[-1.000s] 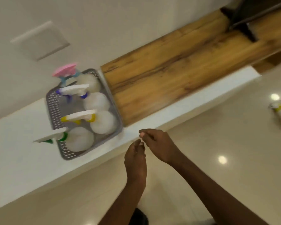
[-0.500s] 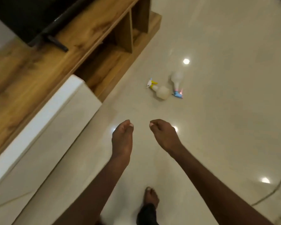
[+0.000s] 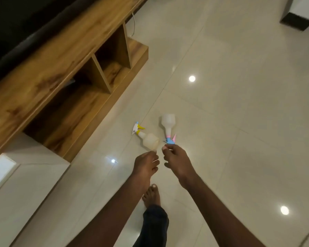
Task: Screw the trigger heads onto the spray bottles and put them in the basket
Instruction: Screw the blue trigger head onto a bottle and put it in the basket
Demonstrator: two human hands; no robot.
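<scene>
Two translucent white spray bottles lie on the tiled floor. One bottle (image 3: 150,141) has a yellow and white trigger head (image 3: 137,129) pointing away to the left. The other bottle (image 3: 168,122) has a blue and pink trigger head (image 3: 170,140) pointing toward me. My left hand (image 3: 145,165) hovers just below the first bottle, fingers loosely curled and holding nothing. My right hand (image 3: 175,160) is just below the blue and pink head, fingers curled, holding nothing. The basket is out of view.
A wooden TV unit (image 3: 64,75) with open shelves runs along the left, a dark screen above it. A white block (image 3: 16,168) adjoins it at lower left. My bare foot (image 3: 151,195) stands on the glossy floor (image 3: 239,122). A dark-based object (image 3: 296,22) sits top right.
My view swung from the basket on the white counter to the floor. Both hands have moved forward and now sit right next to the two fallen bottles.
</scene>
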